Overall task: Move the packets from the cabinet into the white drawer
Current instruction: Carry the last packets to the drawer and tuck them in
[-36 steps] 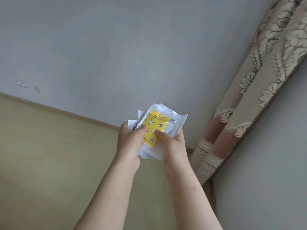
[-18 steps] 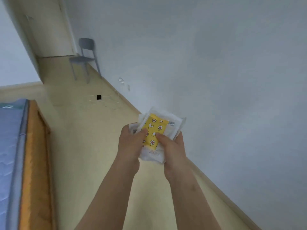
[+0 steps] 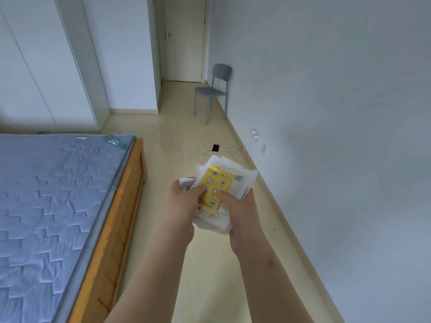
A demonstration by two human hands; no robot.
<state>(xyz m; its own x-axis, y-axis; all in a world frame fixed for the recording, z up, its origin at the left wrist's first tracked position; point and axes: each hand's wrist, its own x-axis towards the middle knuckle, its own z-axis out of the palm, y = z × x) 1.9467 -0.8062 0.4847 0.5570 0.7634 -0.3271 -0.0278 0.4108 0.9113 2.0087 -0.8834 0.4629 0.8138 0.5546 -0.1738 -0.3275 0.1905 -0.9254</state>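
Evidently mid-carry, from the head view, the left hand and right hand each clamp a side of the packets, thumbs pinning the yellow top one so the loose stack cannot fan out, with the bed at nine o'clock, the chair at twelve and no white drawer in sight.

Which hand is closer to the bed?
Left. The left hand holds the packets on the side toward the bed; the right hand holds them toward the wall.

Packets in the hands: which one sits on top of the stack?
The yellow plastic packet printed with flowers, moons and stars; the ones beneath it are plain white packets. The left hand and right hand both pin it with their thumbs.
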